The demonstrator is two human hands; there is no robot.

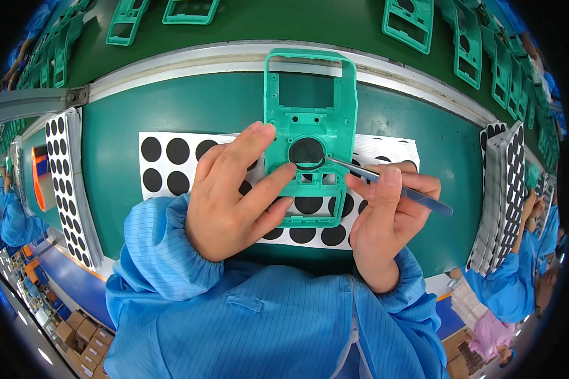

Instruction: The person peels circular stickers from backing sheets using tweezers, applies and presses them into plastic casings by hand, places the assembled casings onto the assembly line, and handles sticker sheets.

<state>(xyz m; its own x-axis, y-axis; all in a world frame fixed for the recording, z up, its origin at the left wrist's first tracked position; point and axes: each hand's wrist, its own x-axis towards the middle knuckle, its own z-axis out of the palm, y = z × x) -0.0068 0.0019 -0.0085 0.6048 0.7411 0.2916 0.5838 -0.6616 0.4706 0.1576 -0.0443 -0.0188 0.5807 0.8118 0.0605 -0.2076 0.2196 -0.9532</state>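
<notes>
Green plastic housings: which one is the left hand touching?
The central housing, over the black-dotted sheets; other housings on the dark green surface beyond the rail lie clear of the left hand.

Factory assembly line, conveyor belt (pixel 297 22) of green housings (pixel 466 54), blue-smocked co-workers (pixel 499 292), stacked cartons (pixel 95 350)
</notes>
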